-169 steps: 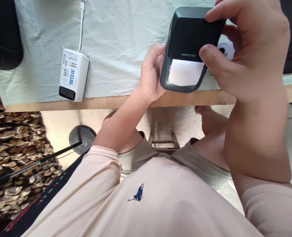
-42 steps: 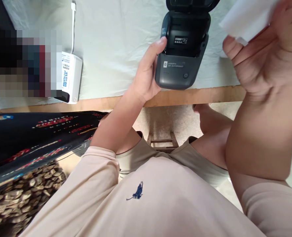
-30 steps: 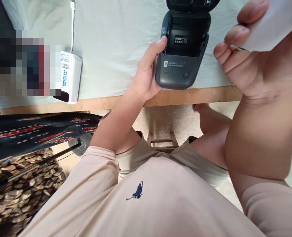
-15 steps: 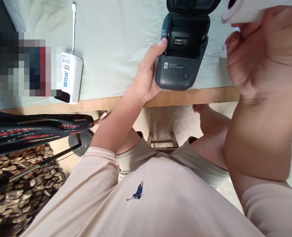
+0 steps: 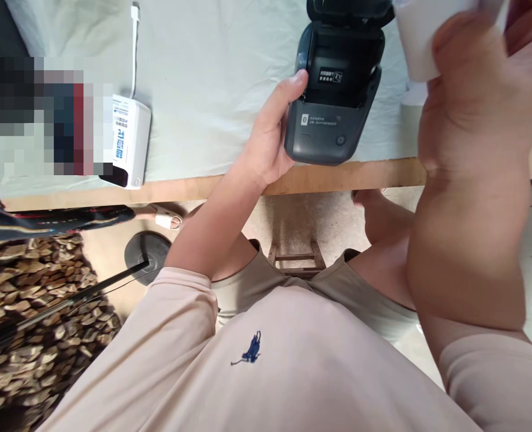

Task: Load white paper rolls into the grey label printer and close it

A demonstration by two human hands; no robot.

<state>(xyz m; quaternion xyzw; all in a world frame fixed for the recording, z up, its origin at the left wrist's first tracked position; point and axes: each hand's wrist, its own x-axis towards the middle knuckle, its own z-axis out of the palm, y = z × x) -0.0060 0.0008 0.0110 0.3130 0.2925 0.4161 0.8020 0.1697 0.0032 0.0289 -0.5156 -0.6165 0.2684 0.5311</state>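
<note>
My left hand (image 5: 277, 123) is closed around the left side of a dark grey label printer (image 5: 322, 132), thumb on its upper edge. The printer's lid (image 5: 349, 11) is swung up, and the dark bay inside shows a small printed label. At the upper right my right hand (image 5: 477, 96) grips a white paper roll (image 5: 416, 45), held up in the air to the right of the printer. Part of the roll is cut off by the frame's top edge, and the fingers are blurred. Below the roll, another white object (image 5: 413, 96) is partly hidden behind my right hand.
A pale sheet covers the table (image 5: 212, 78), with a wooden front edge (image 5: 382, 175). A white power bank (image 5: 131, 144) with a short cable (image 5: 134, 54) lies at left. Below are a round black stand base (image 5: 146, 255), a pile of brown slices (image 5: 36, 300) and another person's foot (image 5: 169, 219).
My right hand has turned, and the paper roll has tilted and shifted slightly down and left. The patterned cloth at left has drawn back, uncovering a foot. My left hand and the printer barely moved.
</note>
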